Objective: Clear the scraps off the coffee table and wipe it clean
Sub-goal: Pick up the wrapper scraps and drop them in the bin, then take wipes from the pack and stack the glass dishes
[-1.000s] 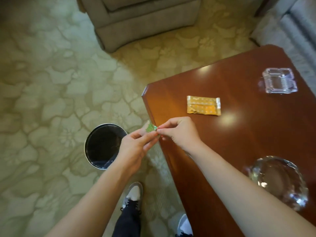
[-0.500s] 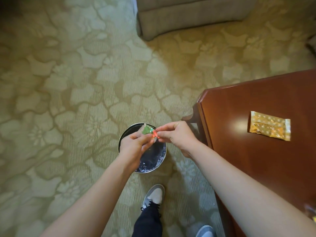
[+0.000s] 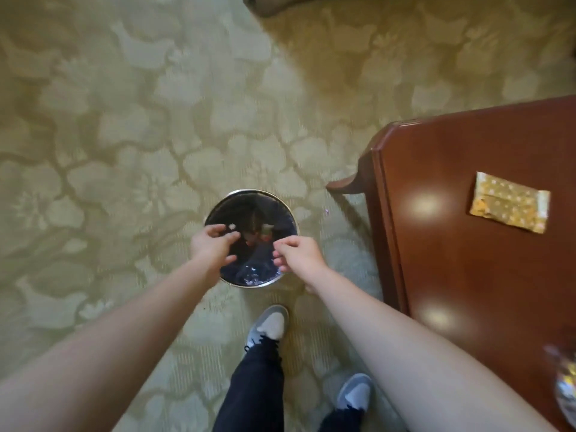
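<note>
Waste bin (image 3: 292, 222), round, dark-lined, on patterned carpet (image 3: 109, 151). Left hand (image 3: 213, 246), over the bin's left rim: grip loosely curled; a pale fleck at its fingertips is too blurred to tell held from falling. Right hand (image 3: 300, 255), over the bin's right rim: grip slack, thumb and forefinger apart, nothing in it. Scraps (image 3: 260, 234), small red and pale bits, in the bin mouth between the hands, probably dropping in. Table (image 3: 452, 291), right of the bin: one gold wrapper (image 3: 509, 207) lies on it, well apart from the bin, uncollected; a glass piece (image 3: 565, 397) at its near edge. Progress, as judged: one batch binned; wrapper outstanding; wiping not begun, no cloth in view.
</note>
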The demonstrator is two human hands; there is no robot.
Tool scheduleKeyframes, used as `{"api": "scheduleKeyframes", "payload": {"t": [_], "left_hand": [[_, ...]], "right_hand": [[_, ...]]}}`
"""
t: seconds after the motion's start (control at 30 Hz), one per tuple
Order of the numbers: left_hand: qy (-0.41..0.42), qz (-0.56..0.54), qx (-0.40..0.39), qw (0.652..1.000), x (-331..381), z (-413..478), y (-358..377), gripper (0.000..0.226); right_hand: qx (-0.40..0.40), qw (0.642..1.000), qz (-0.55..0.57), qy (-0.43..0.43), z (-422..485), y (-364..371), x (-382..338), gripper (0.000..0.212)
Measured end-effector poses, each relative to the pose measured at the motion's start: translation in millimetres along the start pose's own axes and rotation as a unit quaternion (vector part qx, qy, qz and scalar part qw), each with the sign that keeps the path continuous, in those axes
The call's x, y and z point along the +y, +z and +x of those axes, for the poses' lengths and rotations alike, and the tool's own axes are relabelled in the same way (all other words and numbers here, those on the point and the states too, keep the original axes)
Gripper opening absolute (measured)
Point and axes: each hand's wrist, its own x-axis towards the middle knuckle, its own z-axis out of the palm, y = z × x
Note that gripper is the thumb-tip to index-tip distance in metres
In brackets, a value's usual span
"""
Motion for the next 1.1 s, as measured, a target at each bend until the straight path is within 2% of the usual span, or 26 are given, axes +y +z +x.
{"api": "scheduleKeyframes", "payload": {"t": [0.07, 0.2, 0.33, 0.43, 0.53, 0.6, 0.73, 0.8, 0.83, 0.9, 0.97, 1.1], "left_hand": [[0.015, 0.026, 0.008, 1.0, -7, -2, -4, 0.031], [0.085, 0.116, -0.025, 0.989, -16, -31, -4, 0.016], [0.186, 0.224, -0.069, 0.954, -11, -95, 29, 0.014], [0.289, 0.294, -0.13, 0.902, 2, -166, 77, 0.018], [0.341, 0.347, -0.236, 0.842, 7, -250, 138, 0.022], [0.376, 0.397, -0.295, 0.783, -3, -296, 185, 0.018], [0.393, 0.502, -0.341, 0.691, -60, -358, 279, 0.011], [0.393, 0.541, -0.331, 0.666, -100, -381, 323, 0.035], [0.379, 0.553, -0.324, 0.668, -120, -388, 343, 0.05], [0.34, 0.558, -0.29, 0.699, -151, -391, 373, 0.072], [0.327, 0.556, -0.232, 0.729, -178, -373, 396, 0.081], [0.322, 0.531, -0.143, 0.77, -191, -414, 406, 0.041]], "right_hand": [[-0.003, 1.0, 0.01, 0.008, -14, -5, 3, 0.01], [-0.009, 0.998, 0.069, 0.0, -60, -27, -3, 0.008], [0.008, 0.992, 0.112, -0.059, -126, -80, 9, 0.013], [0.043, 0.989, 0.089, -0.112, -185, -142, 45, 0.012], [0.109, 0.982, 0.099, -0.114, -247, -216, 106, 0.013], [0.186, 0.969, 0.138, -0.09, -286, -265, 161, 0.019], [0.359, 0.899, 0.251, -0.008, -338, -342, 270, 0.016], [0.403, 0.868, 0.29, 0.027, -353, -373, 319, 0.014], [0.414, 0.859, 0.3, 0.038, -357, -386, 340, 0.014], [0.422, 0.851, 0.309, 0.045, -359, -409, 371, 0.015], [0.418, 0.853, 0.31, 0.05, -356, -431, 395, 0.018], [0.435, 0.854, 0.277, 0.059, -337, -486, 413, 0.044]]}}
